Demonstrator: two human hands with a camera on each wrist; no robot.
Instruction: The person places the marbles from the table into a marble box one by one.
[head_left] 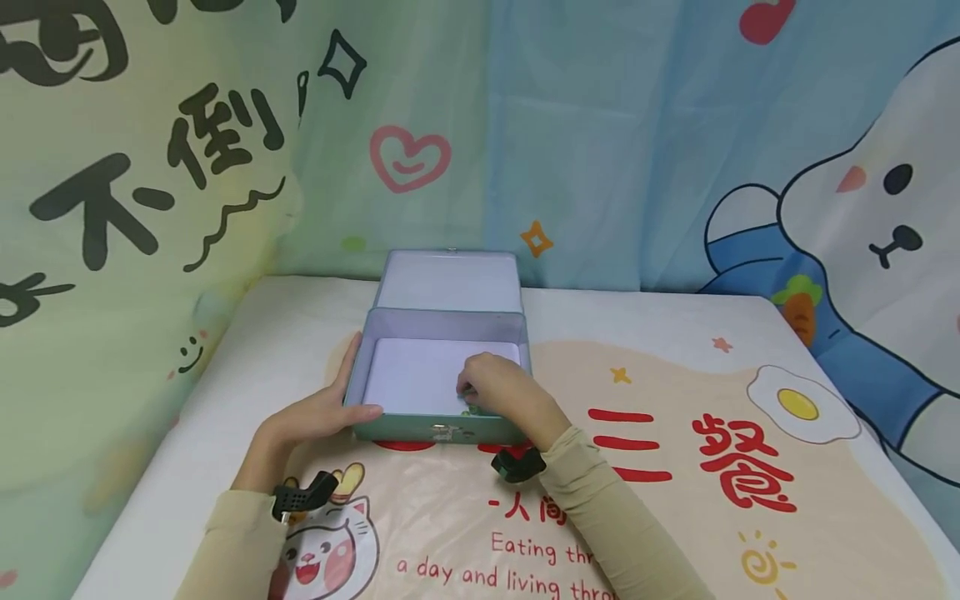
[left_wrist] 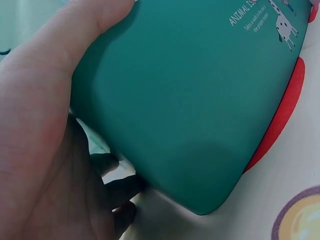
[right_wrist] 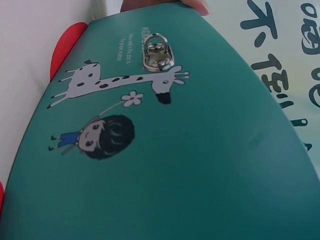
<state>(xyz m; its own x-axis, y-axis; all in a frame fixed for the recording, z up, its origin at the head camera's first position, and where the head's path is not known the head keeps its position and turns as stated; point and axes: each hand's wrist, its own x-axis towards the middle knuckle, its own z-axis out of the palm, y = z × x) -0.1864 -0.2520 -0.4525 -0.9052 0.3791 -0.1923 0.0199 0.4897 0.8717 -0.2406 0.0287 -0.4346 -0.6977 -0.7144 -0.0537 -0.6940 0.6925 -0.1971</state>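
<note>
A green tin box (head_left: 480,429) with a pale lining stands on the table, its lid (head_left: 450,282) raised at the back. My left hand (head_left: 318,412) grips its left side, the thumb over the front corner and the fingers along the side wall. In the left wrist view, the fingers (left_wrist: 122,192) bend at the box's edge. My right hand (head_left: 502,387) reaches inside at the front right, fingers curled down by a small green thing (head_left: 471,410) near the front wall. I cannot tell whether the fingertips pinch it. The right wrist view shows a metal clasp (right_wrist: 157,52) on the front.
A printed tablecloth (head_left: 720,533) with red lettering and cartoon pictures covers the table. Behind it and along the left hangs a printed curtain (head_left: 585,150). A dark wrist camera (head_left: 519,465) sits on the right wrist, close to the box's front right corner.
</note>
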